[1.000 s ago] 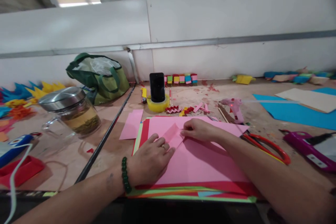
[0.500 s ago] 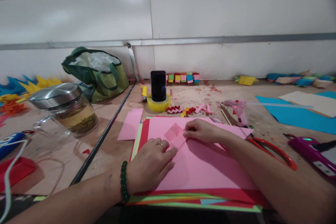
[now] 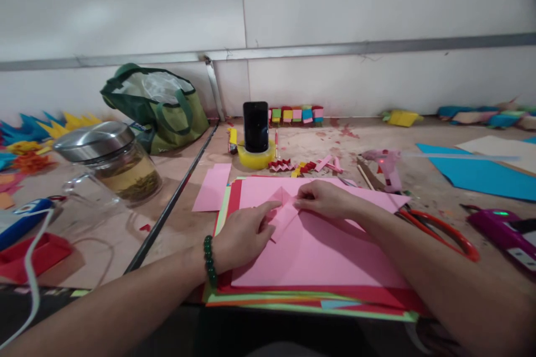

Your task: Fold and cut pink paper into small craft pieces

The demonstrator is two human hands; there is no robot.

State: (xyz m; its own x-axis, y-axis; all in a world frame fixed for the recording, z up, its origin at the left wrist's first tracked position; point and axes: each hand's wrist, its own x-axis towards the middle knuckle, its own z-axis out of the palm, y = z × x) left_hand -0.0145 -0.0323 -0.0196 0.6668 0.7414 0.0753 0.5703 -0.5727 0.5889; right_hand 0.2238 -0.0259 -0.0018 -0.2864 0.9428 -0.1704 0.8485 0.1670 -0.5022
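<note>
A small folded sheet of pink paper (image 3: 286,216) lies on a stack of coloured paper whose top sheet is pink (image 3: 322,262). Its upper end comes to a point with a crease down the middle. My left hand (image 3: 245,234), wearing a green bead bracelet, rests on the stack. Its index finger is stretched out onto the folded paper's left side, the thumb apart from it near the lower edge and the other fingers bent. Closed in a pinch, my right hand (image 3: 320,199) has the folded paper's right corner at its fingertips, which partly hide it.
Beyond the stack, a phone (image 3: 255,127) stands in a yellow tape roll (image 3: 257,159). Right lie a pink glue gun (image 3: 387,166), orange-handled scissors (image 3: 450,231) and a purple device (image 3: 498,228). Left are pink paper pieces (image 3: 211,187), a glass teapot (image 3: 125,175) and a green bag (image 3: 176,128).
My left index finger has straightened and moved up onto the folded paper, whose left part was spread wider before. My right hand keeps its pinch. The view has tilted down.
</note>
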